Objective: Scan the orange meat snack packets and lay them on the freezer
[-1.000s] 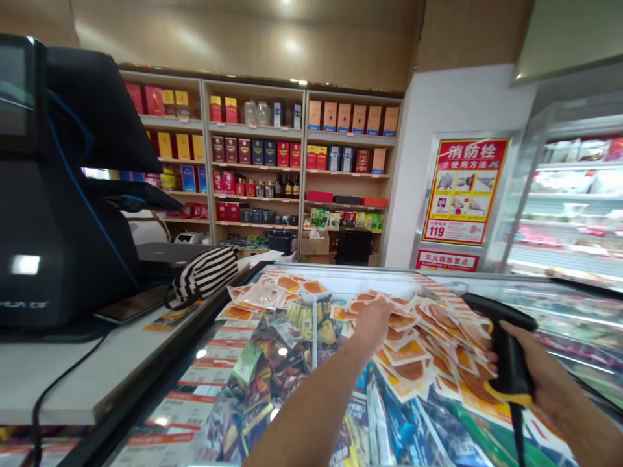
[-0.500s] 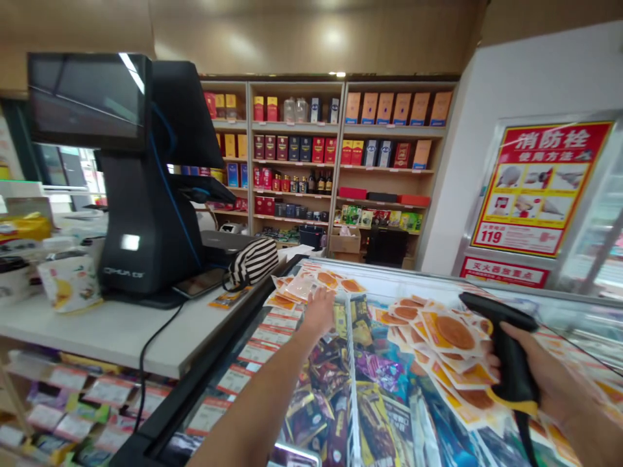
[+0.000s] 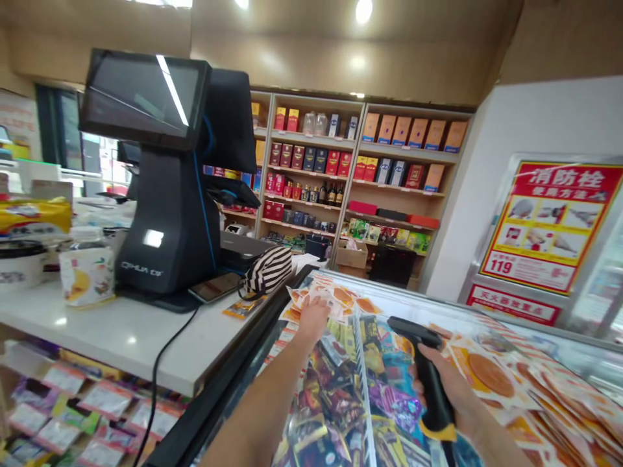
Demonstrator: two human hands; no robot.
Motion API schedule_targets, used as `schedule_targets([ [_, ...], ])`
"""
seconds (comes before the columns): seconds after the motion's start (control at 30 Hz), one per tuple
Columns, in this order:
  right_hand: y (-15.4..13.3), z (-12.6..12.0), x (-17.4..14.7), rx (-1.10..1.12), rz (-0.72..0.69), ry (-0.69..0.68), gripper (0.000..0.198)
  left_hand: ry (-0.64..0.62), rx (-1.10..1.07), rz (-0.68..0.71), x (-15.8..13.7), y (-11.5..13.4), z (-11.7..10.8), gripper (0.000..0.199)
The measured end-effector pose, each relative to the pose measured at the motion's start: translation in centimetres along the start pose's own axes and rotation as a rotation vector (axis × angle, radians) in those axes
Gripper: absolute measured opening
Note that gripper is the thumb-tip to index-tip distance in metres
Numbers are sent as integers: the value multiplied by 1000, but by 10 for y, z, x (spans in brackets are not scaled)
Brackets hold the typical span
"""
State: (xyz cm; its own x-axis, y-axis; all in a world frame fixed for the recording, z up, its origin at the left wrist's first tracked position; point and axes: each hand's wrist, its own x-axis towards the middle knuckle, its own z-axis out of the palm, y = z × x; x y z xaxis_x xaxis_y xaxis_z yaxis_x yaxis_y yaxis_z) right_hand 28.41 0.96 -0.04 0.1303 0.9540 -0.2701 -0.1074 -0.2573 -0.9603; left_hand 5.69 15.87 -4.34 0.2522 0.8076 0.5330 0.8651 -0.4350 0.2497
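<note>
While the right hand (image 3: 451,381) wraps its fingers round the scanner (image 3: 431,376) at lower right, the left hand (image 3: 314,318) is over the packets (image 3: 344,297) just below centre, which lie beside its fingers; whether these pinch one, I cannot tell.

Bright ceiling spotlights (image 3: 363,11) shine overhead; white glare streaks the POS display (image 3: 139,97); the fire-hydrant poster (image 3: 552,227) seems slightly blurred.

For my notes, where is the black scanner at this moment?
In the head view, right of centre: the right hand grips the black scanner, left of the large pile of orange packets.
</note>
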Motion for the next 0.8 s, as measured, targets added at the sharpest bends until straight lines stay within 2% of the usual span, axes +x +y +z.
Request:
schedule_targets([
  [0.17,1,21,-2,99,-15,-45,28,103,-106,-159,-22,-17,-16,23],
  [0.3,5,41,-4,135,26,-159,30,163,-254,-417,-43,-35,-27,27],
  [0.4,10,54,-7,162,49,-213,31,127,-430,-611,-48,-43,-32,25],
  [0.47,13,57,-10,161,64,-252,32,83,-537,-689,-46,-45,-35,21],
  [0.63,17,55,-19,167,75,-283,31,74,-752,-771,-39,-37,-36,15],
  [0.8,16,51,-27,210,90,-300,29,156,-742,-778,-45,-28,-23,19],
])
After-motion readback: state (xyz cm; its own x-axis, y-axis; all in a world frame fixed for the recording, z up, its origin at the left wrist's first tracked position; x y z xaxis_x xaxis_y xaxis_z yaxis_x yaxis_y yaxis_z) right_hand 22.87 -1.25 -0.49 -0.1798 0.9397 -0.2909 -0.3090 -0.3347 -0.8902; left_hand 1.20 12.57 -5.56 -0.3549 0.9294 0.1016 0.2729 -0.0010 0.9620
